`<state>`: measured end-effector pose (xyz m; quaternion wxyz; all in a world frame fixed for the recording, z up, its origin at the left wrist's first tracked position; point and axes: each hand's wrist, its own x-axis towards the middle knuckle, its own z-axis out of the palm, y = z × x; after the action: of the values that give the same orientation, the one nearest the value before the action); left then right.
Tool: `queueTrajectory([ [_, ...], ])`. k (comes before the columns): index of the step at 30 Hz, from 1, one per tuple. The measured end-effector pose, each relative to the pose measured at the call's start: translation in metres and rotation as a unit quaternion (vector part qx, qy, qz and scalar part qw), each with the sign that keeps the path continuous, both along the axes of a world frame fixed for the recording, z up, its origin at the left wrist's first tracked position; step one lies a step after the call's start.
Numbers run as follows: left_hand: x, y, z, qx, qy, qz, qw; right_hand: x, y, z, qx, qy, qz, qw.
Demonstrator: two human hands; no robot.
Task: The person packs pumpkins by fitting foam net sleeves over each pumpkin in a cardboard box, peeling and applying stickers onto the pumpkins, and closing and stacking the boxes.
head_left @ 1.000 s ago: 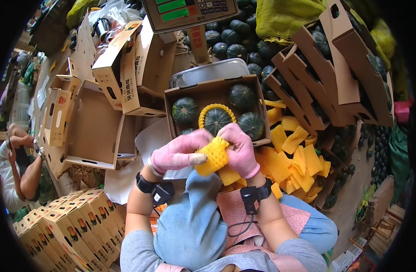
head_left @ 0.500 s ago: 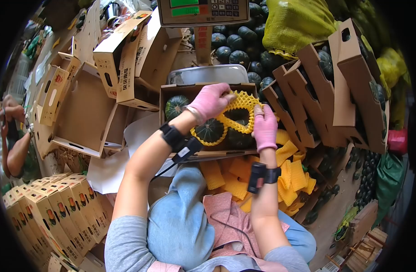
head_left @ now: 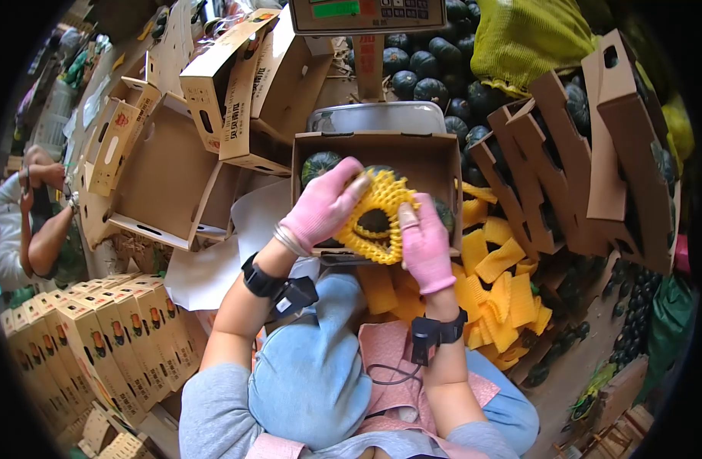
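My left hand (head_left: 326,205), in a pink glove, grips one side of a yellow foam net sleeve (head_left: 393,195). On the other side my right hand (head_left: 427,243), gloved in pink too, has its fingers and thumb closed on the net's edge. Dark green skin of a pumpkin (head_left: 375,221) shows through the sleeve's opening; I cannot tell whether it sits inside the sleeve or behind it. Both hands are above an open cardboard box (head_left: 435,153). Inside the box, another green pumpkin (head_left: 320,165) lies at the far left, partly behind my left hand.
The box rests on a scale (head_left: 375,118) with a raised display (head_left: 366,14). Loose yellow foam sleeves (head_left: 504,291) lie to the right. Open cartons (head_left: 156,172) stand left, filled boxes (head_left: 542,153) lean right, and pumpkins (head_left: 431,65) are heaped behind. A co-worker (head_left: 34,222) is at far left.
My hands have drawn closer together and moved nearer my body, with the foam sleeve bunched between them. The view has shifted, so the surroundings sit farther right.
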<state>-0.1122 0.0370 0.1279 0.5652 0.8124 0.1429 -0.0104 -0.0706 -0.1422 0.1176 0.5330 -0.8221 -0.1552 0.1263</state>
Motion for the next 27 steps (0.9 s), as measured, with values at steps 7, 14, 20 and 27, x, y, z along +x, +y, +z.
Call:
queueTrajectory([
  [7, -0.005, 0.004, -0.081, -0.128, -0.118, 0.139, 0.975, 0.017, 0.028, -0.035, 0.032, -0.006, -0.041, 0.999],
  [14, -0.002, 0.018, -0.074, 0.116, 0.019, 0.122, 0.986, 0.038, 0.031, -0.043, -0.070, 0.074, -0.068, 0.993],
  [20, -0.015, 0.006, -0.068, 0.120, -0.175, 0.187, 0.959, 0.003, 0.031, -0.014, -0.152, -0.127, 0.055, 0.979],
  [27, -0.036, 0.009, -0.055, 0.163, -0.167, -0.009, 0.972, 0.002, 0.029, 0.007, -0.307, -0.093, 0.053, 0.946],
])
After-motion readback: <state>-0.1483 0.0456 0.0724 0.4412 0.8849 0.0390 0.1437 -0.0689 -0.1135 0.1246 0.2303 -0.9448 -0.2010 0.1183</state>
